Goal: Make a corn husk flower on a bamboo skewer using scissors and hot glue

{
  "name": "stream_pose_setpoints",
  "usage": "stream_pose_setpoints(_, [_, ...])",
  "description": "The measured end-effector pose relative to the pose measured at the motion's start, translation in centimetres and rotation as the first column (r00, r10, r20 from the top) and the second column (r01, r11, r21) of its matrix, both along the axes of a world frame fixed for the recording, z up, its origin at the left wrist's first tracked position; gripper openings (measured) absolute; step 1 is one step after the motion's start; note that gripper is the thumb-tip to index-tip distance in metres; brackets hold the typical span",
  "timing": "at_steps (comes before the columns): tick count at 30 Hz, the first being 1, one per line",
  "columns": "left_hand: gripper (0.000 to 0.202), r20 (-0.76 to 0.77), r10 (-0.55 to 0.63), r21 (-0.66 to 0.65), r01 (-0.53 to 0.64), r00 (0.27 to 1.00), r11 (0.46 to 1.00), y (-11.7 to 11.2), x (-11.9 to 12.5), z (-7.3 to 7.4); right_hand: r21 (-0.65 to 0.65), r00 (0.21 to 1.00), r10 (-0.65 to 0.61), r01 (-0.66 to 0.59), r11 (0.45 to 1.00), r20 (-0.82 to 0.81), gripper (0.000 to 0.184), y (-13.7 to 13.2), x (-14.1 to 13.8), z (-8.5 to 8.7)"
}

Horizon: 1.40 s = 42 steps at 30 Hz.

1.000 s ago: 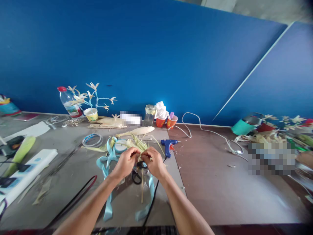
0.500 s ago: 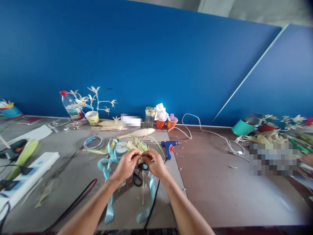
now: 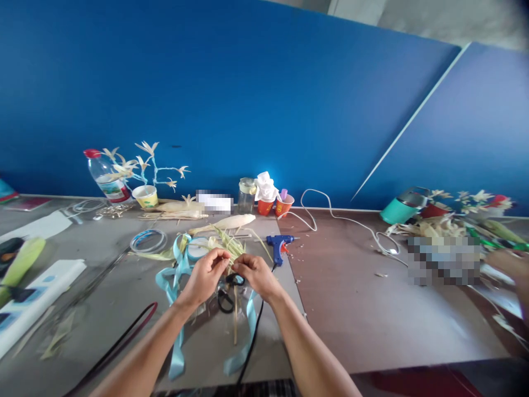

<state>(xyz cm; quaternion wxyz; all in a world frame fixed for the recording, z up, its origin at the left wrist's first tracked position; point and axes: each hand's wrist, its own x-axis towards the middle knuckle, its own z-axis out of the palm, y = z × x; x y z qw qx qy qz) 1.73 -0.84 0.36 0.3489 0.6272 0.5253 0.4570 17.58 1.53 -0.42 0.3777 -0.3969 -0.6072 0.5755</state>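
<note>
My left hand and my right hand meet over the table's middle, fingers pinched together on a bundle of pale dry leaf strips. A thin strip hangs down from between them toward me. Black scissors lie just under my hands. Light blue ribbon loops and trails on the grey table around both wrists.
A blue glue gun lies right of my hands, its black cord running toward me. Cups, a jar, a bottle and a paper-flower branch line the blue wall. A power strip sits left. Another person's hand is at far right.
The view has drifted a little rightward. My hands stay together on the leaf strips, with only small finger movements.
</note>
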Motion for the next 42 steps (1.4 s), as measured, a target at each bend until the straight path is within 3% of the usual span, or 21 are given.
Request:
stream_pose_setpoints(3, [0.024,0.088,0.041,-0.056,-0.036,0.995,0.998,0.2,-0.2,0.0,-0.104,0.994,-0.012,0.001,0.995,-0.109,0.022,0.0,0.0,0.0])
stream_pose_setpoints(6, [0.026,0.169,0.010,-0.134,0.013,0.986,0.991,0.3,-0.1,0.1,-0.141,0.983,-0.028,0.002,0.990,-0.184,0.026,0.0,-0.1,0.0])
stream_pose_setpoints(9, [0.025,0.273,-0.043,-0.180,0.095,0.961,0.979,0.3,0.2,0.1,-0.147,0.981,-0.022,-0.007,0.989,-0.194,0.029,-0.1,-0.3,0.1])
stream_pose_setpoints(14, [0.022,0.353,-0.037,-0.201,0.114,0.935,0.973,0.2,0.4,-0.2,-0.170,0.983,0.011,-0.043,0.985,-0.185,0.032,-0.2,-0.6,0.1])
stream_pose_setpoints(18, [0.023,0.406,-0.009,-0.224,0.109,0.914,0.968,0.5,-0.2,-0.7,-0.161,0.969,-0.106,0.071,0.984,-0.223,0.036,0.1,-0.3,-0.2])
stream_pose_setpoints(21, [0.026,0.394,-0.008,-0.240,0.111,0.919,0.964,0.7,-0.4,-1.0,-0.132,0.962,-0.161,0.134,0.982,-0.221,0.034,0.4,-0.1,-0.5])
stream_pose_setpoints(28, [0.024,0.373,-0.034,-0.214,0.122,0.927,0.969,0.9,-0.2,-1.4,0.062,0.996,-0.086,0.088,0.994,-0.035,0.017,0.1,-0.7,-0.7])
stream_pose_setpoints(34, [0.024,0.345,-0.056,-0.212,0.136,0.937,0.968,0.9,-0.1,-1.8,0.046,0.995,-0.100,0.098,0.994,0.027,0.018,-0.1,-0.8,-0.7])
stream_pose_setpoints(42, [0.028,0.273,0.122,-0.195,-0.070,0.954,0.978,1.3,-1.0,-1.0,0.011,0.989,-0.120,0.122,0.993,-0.092,0.024,0.2,-0.8,-0.9])
